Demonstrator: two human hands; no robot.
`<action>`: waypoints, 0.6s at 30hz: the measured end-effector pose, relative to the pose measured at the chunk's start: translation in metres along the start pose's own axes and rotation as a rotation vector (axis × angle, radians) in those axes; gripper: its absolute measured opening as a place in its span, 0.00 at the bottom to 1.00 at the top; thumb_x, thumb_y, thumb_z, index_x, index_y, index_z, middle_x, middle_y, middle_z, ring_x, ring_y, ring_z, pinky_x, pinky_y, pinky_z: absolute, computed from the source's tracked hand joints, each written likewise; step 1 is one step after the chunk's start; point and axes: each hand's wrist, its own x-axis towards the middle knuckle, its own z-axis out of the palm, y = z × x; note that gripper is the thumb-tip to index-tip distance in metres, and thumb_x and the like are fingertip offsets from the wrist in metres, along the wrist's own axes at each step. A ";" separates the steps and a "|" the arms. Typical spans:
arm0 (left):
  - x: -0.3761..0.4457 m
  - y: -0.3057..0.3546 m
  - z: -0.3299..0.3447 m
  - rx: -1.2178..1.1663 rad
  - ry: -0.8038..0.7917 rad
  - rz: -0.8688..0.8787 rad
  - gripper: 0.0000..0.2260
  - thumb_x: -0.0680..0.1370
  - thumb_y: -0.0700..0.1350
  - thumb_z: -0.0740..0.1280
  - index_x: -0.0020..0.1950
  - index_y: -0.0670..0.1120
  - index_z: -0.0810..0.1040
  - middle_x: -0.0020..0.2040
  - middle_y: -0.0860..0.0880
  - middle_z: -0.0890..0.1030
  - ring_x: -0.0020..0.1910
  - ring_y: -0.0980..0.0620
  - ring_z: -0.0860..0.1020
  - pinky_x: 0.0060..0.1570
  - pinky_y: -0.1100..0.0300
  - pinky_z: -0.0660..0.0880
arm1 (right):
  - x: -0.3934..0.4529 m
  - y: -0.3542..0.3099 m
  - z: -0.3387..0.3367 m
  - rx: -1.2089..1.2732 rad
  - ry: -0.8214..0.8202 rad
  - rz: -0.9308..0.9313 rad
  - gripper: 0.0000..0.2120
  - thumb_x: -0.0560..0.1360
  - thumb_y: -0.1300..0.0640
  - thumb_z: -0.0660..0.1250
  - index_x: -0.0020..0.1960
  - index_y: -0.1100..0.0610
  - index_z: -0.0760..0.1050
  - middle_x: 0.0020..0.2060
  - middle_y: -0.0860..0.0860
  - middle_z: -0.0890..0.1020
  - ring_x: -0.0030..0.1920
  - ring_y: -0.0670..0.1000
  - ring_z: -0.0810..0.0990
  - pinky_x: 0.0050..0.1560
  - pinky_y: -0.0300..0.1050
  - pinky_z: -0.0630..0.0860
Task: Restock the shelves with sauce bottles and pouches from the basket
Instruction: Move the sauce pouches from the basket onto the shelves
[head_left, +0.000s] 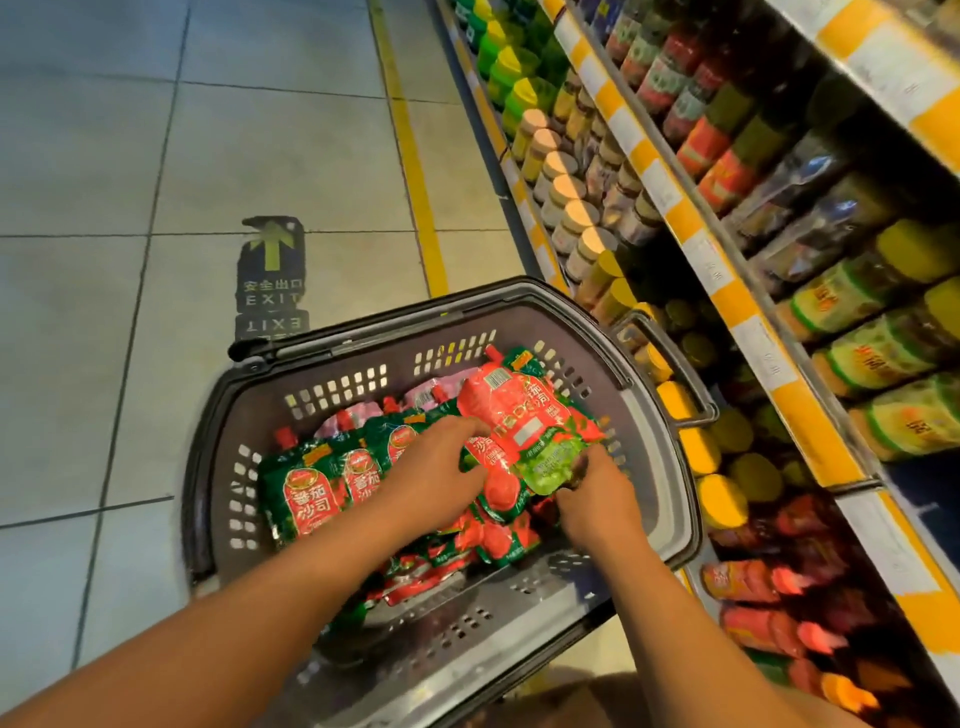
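A dark plastic basket (332, 384) sits on the floor beside the shelves, filled with several red-and-green tomato sauce pouches (311, 499). Both my hands are inside it. My right hand (592, 493) pinches the lower edge of a raised stack of pouches (519, 415), which tilts up toward the basket's far right. My left hand (441, 467) lies against the left side of that same stack, its fingers curled round the stack's edge. More pouches lie flat under and to the left of my hands.
Shelves (691, 228) run along the right, packed with jars, yellow-capped bottles (722, 499) and red pouches (763, 582) on the lowest level. The basket handle (680, 364) sticks out toward the shelf. Tiled floor with an EXIT sticker (272, 275) lies to the left.
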 end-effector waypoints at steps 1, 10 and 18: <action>0.002 0.001 0.005 0.008 -0.001 0.015 0.22 0.79 0.46 0.70 0.72 0.55 0.74 0.72 0.56 0.73 0.65 0.53 0.77 0.61 0.60 0.72 | 0.001 -0.001 -0.001 0.029 0.002 -0.012 0.11 0.77 0.62 0.66 0.53 0.50 0.67 0.43 0.51 0.78 0.43 0.57 0.76 0.37 0.47 0.67; 0.020 0.012 0.030 0.145 0.186 0.230 0.39 0.75 0.44 0.76 0.82 0.53 0.60 0.82 0.52 0.59 0.80 0.50 0.60 0.76 0.58 0.59 | -0.014 -0.035 -0.024 0.463 0.139 -0.323 0.06 0.74 0.57 0.68 0.46 0.47 0.77 0.33 0.50 0.78 0.30 0.47 0.72 0.32 0.49 0.70; 0.016 0.026 0.011 -0.165 0.323 0.290 0.16 0.79 0.49 0.73 0.67 0.56 0.82 0.58 0.59 0.84 0.57 0.59 0.81 0.58 0.57 0.79 | -0.029 -0.036 -0.054 0.909 0.142 -0.429 0.12 0.75 0.46 0.73 0.57 0.47 0.80 0.37 0.50 0.81 0.39 0.52 0.81 0.44 0.49 0.80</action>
